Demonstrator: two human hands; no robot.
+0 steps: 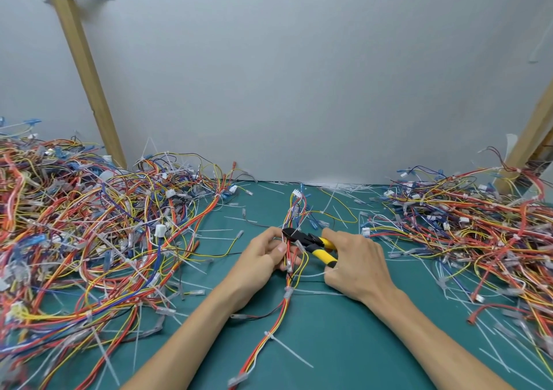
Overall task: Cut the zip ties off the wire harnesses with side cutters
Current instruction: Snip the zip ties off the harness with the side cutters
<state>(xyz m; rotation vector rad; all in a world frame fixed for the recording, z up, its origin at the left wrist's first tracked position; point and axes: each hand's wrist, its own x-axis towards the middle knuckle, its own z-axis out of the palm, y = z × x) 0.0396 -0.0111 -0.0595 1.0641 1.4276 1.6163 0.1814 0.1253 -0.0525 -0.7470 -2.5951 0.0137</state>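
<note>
A wire harness (pixel 270 334) of red, orange, yellow and white wires runs up the middle of the green mat. My left hand (pixel 263 256) pinches its wires between thumb and fingers. My right hand (pixel 356 262) grips the yellow-and-black handles of the side cutters (pixel 311 243). The black jaws point left and sit at the harness just above my left thumb. White zip ties (pixel 288 292) still wrap the harness lower down, one with a long tail (pixel 291 352).
A big tangled heap of harnesses (pixel 89 234) fills the left side, another heap (pixel 478 234) the right. Loose cut zip ties (pixel 344 192) litter the green mat (pixel 344 344). A grey wall and slanted wooden posts (pixel 86 69) stand behind.
</note>
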